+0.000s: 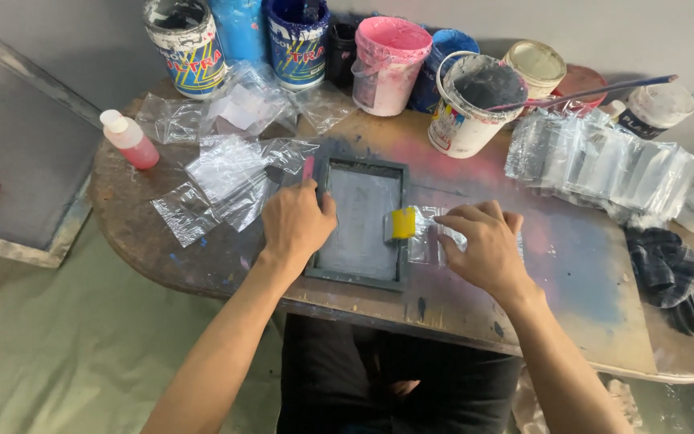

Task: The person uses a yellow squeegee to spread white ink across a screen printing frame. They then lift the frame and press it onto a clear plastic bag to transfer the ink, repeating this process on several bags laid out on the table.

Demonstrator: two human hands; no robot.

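The left hand (pixel 295 221) rests on the left rail of a small grey screen frame (pixel 361 223), its fingers curled and closed over the rail's top corner, pressing the frame flat on the paint-stained table (pixel 572 265); a thin pink-handled tool (pixel 308 168) pokes up just beyond those fingertips, and whether they actually pinch it cannot be told. The right hand (pixel 483 245) lies just to the right of the frame with its fingers bent and spread, fingertips pressing a small clear plastic bag (pixel 427 241) that sits under and just ahead of them, touching the frame's right rail. A yellow piece (pixel 402 223) sits at the edge of that rail, just left of the right fingertips, between them and the mesh. Judging from how things lie, the work looks partway through: loose clear bags (pixel 226 177) are scattered beyond the left fingers, while a thick stack of bags (pixel 604 165) waits well beyond the right fingers, so much seems left. Paint buckets (pixel 475 100) stand along the far edge, a pink squeeze bottle (pixel 130 138) far out left of the left fingers, and a dark cloth (pixel 664 261) off to the right.
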